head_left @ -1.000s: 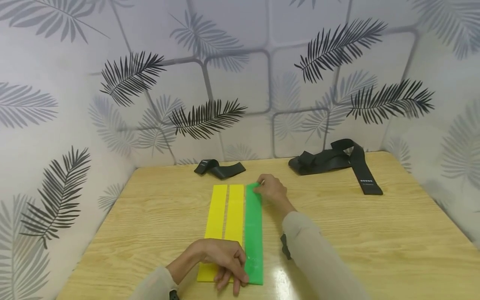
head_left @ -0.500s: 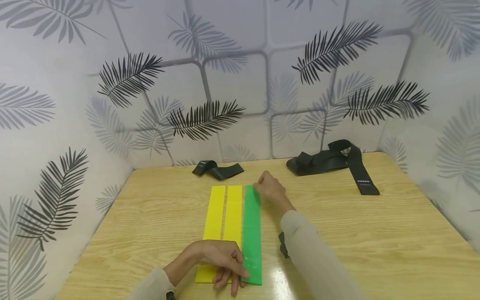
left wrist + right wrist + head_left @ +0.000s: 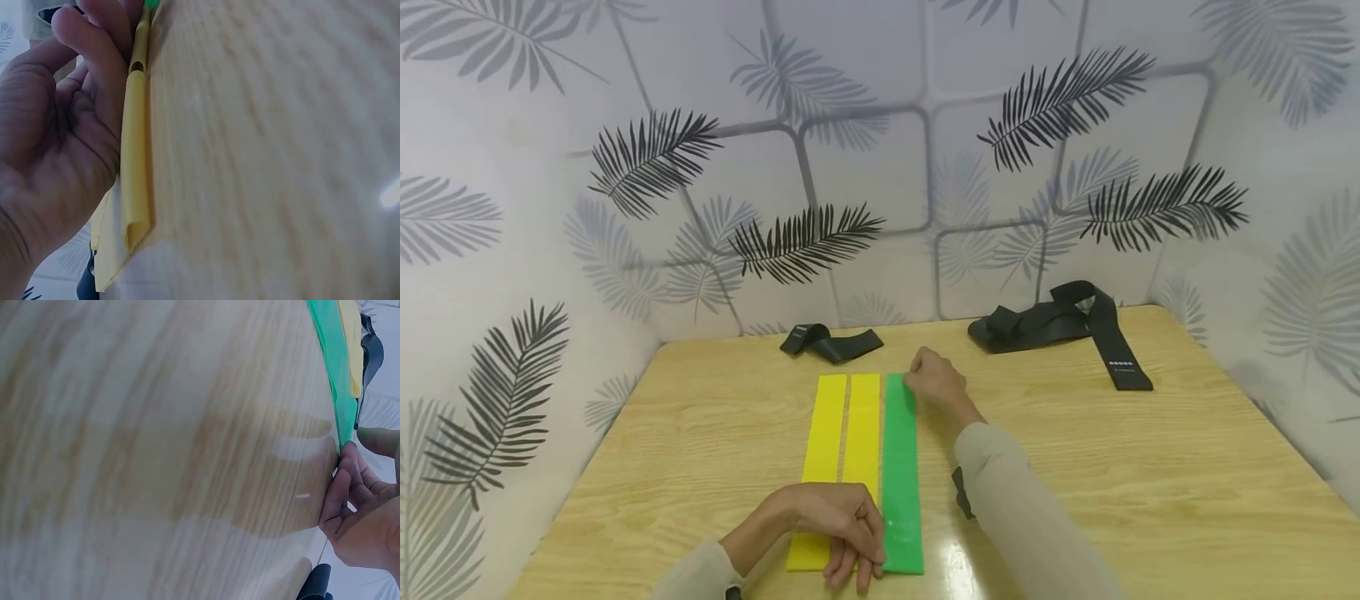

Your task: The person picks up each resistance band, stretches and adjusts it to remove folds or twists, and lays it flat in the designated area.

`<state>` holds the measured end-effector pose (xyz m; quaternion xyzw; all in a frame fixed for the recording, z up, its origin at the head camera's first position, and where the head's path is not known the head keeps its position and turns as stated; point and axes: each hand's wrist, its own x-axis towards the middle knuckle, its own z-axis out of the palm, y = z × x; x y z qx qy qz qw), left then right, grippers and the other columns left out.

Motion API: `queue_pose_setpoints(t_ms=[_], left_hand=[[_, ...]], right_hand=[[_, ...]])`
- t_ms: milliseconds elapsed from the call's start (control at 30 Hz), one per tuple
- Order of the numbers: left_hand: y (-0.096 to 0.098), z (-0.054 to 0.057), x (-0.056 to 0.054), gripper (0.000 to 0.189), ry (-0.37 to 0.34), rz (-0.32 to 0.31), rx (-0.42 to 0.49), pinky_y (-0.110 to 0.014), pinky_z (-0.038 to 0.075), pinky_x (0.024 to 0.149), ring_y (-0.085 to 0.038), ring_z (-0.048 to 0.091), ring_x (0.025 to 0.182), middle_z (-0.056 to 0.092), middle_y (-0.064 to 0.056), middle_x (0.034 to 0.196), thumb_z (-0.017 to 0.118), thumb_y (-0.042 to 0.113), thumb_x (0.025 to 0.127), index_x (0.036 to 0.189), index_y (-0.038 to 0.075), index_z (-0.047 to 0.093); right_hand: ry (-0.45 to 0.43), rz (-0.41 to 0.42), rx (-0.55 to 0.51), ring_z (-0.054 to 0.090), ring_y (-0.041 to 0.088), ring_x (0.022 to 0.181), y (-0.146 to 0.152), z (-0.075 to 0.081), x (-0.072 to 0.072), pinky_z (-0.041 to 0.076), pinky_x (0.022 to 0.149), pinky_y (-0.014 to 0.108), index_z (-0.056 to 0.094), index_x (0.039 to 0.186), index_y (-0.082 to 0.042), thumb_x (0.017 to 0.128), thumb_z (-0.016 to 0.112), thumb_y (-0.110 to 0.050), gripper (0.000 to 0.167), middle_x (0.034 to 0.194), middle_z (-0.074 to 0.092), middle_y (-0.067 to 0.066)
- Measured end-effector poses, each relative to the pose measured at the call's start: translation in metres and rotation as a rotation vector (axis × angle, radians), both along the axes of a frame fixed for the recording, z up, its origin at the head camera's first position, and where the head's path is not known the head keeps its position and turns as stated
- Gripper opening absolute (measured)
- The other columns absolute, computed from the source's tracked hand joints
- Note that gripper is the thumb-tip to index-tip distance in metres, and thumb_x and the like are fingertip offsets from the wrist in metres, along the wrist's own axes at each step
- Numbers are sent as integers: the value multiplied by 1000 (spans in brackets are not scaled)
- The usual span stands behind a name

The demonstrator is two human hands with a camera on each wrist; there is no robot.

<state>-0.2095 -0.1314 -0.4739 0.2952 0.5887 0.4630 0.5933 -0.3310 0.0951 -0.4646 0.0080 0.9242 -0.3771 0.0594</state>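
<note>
Two yellow resistance bands (image 3: pixel 824 429) lie flat side by side on the wooden table. Just right of them, nearly parallel, is a green resistance band (image 3: pixel 901 467) with faint white print near its near end. My left hand (image 3: pixel 838 517) crosses the near part of the yellow bands, its thumb and forefinger pinching the green band's near left corner. At the far right corner of the green band, my right hand (image 3: pixel 936 379) pinches the edge. In the right wrist view its fingertips (image 3: pixel 348 450) touch the green end. The left wrist view shows a yellow loop end (image 3: pixel 136 169) beside the palm.
A short black band (image 3: pixel 831 342) lies beyond the yellow ones. Farther right, a longer black band (image 3: pixel 1030 327) is folded, its end (image 3: pixel 1120 358) stretching toward me. Patterned walls (image 3: pixel 865 167) stand behind the table (image 3: pixel 700 442) and at its sides.
The green band's far end, curled up earlier, now lies flatter. My left thumb has drawn back left, from over the green band to its edge. The view has shifted slightly.
</note>
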Motion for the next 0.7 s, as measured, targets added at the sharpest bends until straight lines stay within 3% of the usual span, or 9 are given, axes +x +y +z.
queue_pose_setpoints(t_ms=[100,233,333,433,467,533,633,700], left_hand=[[1,0,-1,29,12,12,17,-21,52,46,-12,67,53,76,-7,78,63,7,102,106,-22,66],[-1,0,-3,34,8,9,40,-21,51,46,-12,67,53,65,-42,82,60,9,105,105,-25,63],[-7,2,-7,42,-24,-13,77,-20,50,47,-11,67,54,67,-41,86,55,14,108,108,-28,59],[-14,12,-17,46,21,31,123,-20,49,49,-10,65,56,76,-14,82,50,19,111,110,-27,58],[-17,17,-23,46,74,74,131,-20,50,50,-10,64,56,75,-4,81,50,20,111,111,-25,59],[-24,29,-39,44,244,223,125,-22,50,51,-12,62,57,71,-5,79,50,22,112,111,-21,62],[-37,43,-70,39,539,535,22,-26,53,54,-17,62,60,68,-10,78,53,24,111,111,-13,66],[-49,46,-92,36,677,751,-78,-30,55,57,-22,65,65,69,-15,82,55,24,110,112,-9,68]], right_hand=[[9,-5,-16,58,26,94,3,1,-1,39,102,59,58,101,-12,95,58,-19,9,102,64,5],[6,13,-44,56,26,92,5,1,0,40,99,57,57,102,-11,97,54,-23,13,102,62,6],[1,34,-65,55,26,92,4,1,1,40,98,56,56,104,-11,99,52,-25,15,104,62,7],[0,48,-73,54,25,90,4,-2,0,40,95,54,55,103,-11,100,52,-25,15,103,61,6],[-1,52,-71,53,25,89,4,-3,0,40,94,53,54,103,-11,100,52,-25,14,103,61,6],[-2,57,-70,52,24,86,4,-3,0,40,91,51,54,102,-11,100,52,-24,13,100,60,6],[-2,50,-67,52,23,85,5,-2,1,40,89,49,54,101,-11,100,54,-23,12,99,61,5],[-3,45,-77,53,24,88,6,-2,1,41,90,49,56,103,-10,101,56,-24,14,101,62,6]])
